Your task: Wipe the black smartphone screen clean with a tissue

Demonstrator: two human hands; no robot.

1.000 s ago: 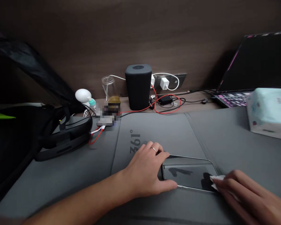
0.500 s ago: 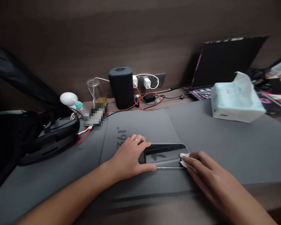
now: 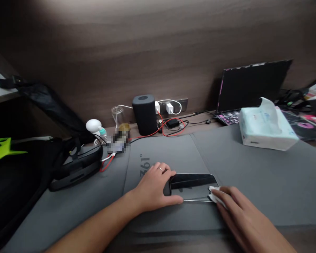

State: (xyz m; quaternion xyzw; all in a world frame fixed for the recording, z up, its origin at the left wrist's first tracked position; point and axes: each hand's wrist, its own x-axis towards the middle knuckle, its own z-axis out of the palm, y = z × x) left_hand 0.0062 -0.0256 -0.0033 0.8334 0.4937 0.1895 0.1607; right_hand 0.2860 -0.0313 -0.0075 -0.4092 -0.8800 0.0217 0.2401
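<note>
A black phone [image 3: 191,186] lies screen up on a grey mat [image 3: 252,175]. My left hand [image 3: 154,186] rests on the phone's left end, thumb along its near edge and fingers curled over the far corner, holding it in place. My right hand [image 3: 239,214] presses a small white wipe [image 3: 214,194] onto the phone's right end with its fingertips.
A tissue pack [image 3: 265,128] sits at the right on the mat, with an open laptop [image 3: 250,93] behind it. A dark speaker [image 3: 144,114], chargers and red cables stand by the wall. A black bag [image 3: 28,168] and headset lie at the left.
The view has shifted while both hands stay on the phone. My right hand with the wipe has stayed at the phone's right end, shifting only slightly.
</note>
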